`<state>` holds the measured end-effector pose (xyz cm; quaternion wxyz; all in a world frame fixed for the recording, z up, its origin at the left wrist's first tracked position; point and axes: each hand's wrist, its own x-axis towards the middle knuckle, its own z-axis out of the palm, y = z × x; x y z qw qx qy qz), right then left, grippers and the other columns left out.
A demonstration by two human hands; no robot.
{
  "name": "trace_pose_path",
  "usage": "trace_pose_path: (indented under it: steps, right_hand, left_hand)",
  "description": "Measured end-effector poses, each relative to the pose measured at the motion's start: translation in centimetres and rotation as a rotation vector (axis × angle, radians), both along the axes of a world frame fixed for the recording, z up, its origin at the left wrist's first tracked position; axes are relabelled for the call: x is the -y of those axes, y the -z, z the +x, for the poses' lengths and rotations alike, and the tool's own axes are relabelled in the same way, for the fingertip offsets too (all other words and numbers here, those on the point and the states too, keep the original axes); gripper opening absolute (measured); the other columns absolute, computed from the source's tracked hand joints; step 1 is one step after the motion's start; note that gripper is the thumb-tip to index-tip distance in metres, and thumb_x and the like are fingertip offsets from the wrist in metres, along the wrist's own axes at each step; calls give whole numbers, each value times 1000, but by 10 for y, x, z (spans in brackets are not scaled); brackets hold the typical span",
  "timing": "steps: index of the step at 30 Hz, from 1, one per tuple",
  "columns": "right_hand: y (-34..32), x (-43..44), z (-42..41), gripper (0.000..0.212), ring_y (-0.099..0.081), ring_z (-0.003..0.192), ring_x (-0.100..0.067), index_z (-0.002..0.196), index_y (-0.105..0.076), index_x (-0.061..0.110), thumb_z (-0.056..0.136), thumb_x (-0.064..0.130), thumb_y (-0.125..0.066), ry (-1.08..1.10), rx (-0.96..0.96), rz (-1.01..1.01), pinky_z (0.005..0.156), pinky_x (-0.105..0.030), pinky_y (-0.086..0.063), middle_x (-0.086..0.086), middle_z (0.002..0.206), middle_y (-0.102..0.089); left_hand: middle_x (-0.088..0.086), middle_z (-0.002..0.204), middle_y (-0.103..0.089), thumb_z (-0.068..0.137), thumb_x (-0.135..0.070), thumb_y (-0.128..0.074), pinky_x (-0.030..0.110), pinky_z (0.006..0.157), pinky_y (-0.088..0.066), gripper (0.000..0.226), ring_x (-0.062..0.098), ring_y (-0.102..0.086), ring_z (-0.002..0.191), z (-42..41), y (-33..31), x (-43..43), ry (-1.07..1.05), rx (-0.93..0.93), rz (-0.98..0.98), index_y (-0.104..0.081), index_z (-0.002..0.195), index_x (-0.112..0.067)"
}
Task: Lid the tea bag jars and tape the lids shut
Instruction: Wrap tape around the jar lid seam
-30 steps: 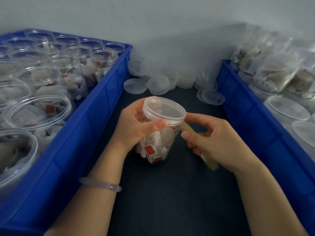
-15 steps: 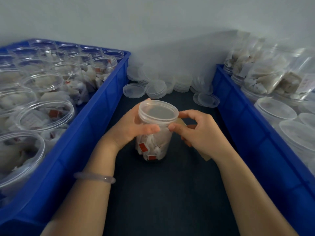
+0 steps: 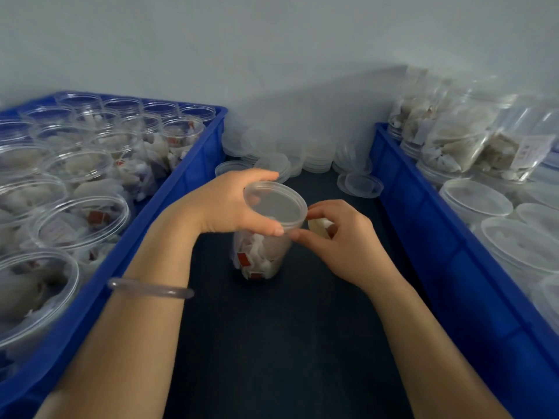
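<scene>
Left hand [image 3: 230, 204]: curled round the lid [image 3: 276, 205], with the thumb on the near rim and the fingers over the far rim. It grips the lid from the left.
Right hand [image 3: 348, 243]: fingers bent. It pinches a beige piece of tape [image 3: 316, 226] just beside the right rim of the lid. The index fingertip touches the jar just under the lid, close to the left thumb.
Jar [image 3: 263, 252]: upright on the table [image 3: 272, 343], in the middle of the dark strip between the two crates. It is packed with tea bags with red tags, and the lid sits on top.
Tape: mostly hidden in the right fingers. I cannot tell whether its end is stuck to the jar.
Left crate [image 3: 169, 213]: blue, along the left edge of the table. It is full of open jars [image 3: 81, 219] of tea bags, and its wall is close beside the left forearm.
Right crate [image 3: 438, 252]: blue, along the right edge. It holds lidded jars [image 3: 475, 201], with clear bags [image 3: 459, 140] of tea bags piled at its far end.
Loose lids [image 3: 314, 155]: clear stacks along the far edge of the table, against the wall [image 3: 272, 40]. They are behind the jar and apart from it, and a few lie singly in front of the stacks.
Bangle [image 3: 151, 288]: pale, round the left forearm.
In the way: the left hand covers the jar's upper left side, and the right hand covers most of the tape.
</scene>
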<state>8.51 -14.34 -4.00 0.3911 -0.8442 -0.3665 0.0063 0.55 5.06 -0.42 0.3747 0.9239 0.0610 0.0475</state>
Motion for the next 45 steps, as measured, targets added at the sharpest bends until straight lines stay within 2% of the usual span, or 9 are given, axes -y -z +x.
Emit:
trace_pose_path:
  steps: [6, 9, 13, 19, 26, 34, 39, 42, 45]
  right_hand:
    - [-7, -10, 3, 64, -52, 99, -2, 111, -59, 28, 57, 57, -78, -3, -127, -4, 70, -12, -37, 13, 113, -56]
    - [-10, -11, 3, 85, -52, 102, -3, 123, -46, 30, 51, 53, -85, -15, -213, 7, 70, -13, -38, 13, 114, -56]
    - [-16, -16, 0, 75, -49, 103, -7, 128, -46, 23, 64, 29, -85, -84, -103, -47, 79, -20, -39, 7, 123, -51]
    - [-25, -2, 4, 77, -54, 111, -8, 133, -41, 28, 68, 21, -82, -277, -249, -146, 92, -31, -50, 13, 129, -48]
    - [-3, 0, 11, 51, -62, 83, -15, 119, -37, 26, 78, 30, -68, -17, -396, -349, 65, -30, -51, -1, 104, -58]
    - [-11, -23, 2, 26, -59, 77, -20, 112, -50, 15, 87, 15, -54, 19, 24, -449, 67, -39, -55, -5, 97, -61]
    - [-17, -4, -29, 47, -56, 73, -19, 138, -32, 14, 94, 18, -45, 129, 263, -546, 55, -32, -45, -8, 101, -62]
    - [-6, 5, -66, 29, -55, 53, -15, 107, -41, 26, 80, 18, -43, 8, 374, -351, 41, -31, -44, 8, 65, -51]
    - [7, 0, -43, 44, -55, 60, -11, 135, -35, 24, 93, 25, -48, 119, 326, -352, 47, -26, -44, 7, 74, -55]
  left_hand:
    - [-13, 130, -49, 55, -32, -74, 33, 102, -43, 80, 7, -48, 120, -3, -4, -1, 65, -95, -111, -43, 128, -39]
    - [-16, 130, -40, 54, -39, -85, 30, 95, -43, 93, 8, -41, 120, 0, -19, 8, 41, -236, 123, -37, 134, -38]
    - [-9, 120, -35, 47, -57, -85, 41, 93, -44, 109, 19, -32, 121, 13, -30, 40, -50, -302, 540, -32, 140, -35]
    - [-7, 107, -28, 58, -42, -87, 35, 76, -44, 91, 23, -38, 112, 18, -32, 46, -49, -311, 493, -39, 136, -41]
    - [-5, 117, -42, 70, -31, -72, 37, 78, -27, 45, 21, -39, 110, 21, -5, 54, -159, -87, 446, -46, 106, -34]
    - [-16, 86, -44, 75, -23, -59, 38, 77, -27, 14, 17, -40, 93, 31, -6, 52, -229, -12, 360, -51, 80, -33]
    - [-16, 81, -44, 68, -24, -63, 39, 74, -26, 14, 19, -42, 94, 46, -1, 56, -335, 26, 358, -55, 79, -29]
    - [-6, 92, -57, 68, -28, -70, 41, 80, -36, 22, 25, -49, 102, 51, -9, 39, -530, 45, 270, -59, 87, -26]
    - [-10, 95, -57, 67, -37, -78, 46, 94, -39, 30, 22, -51, 106, 54, -12, 32, -344, -61, 370, -58, 88, -32]
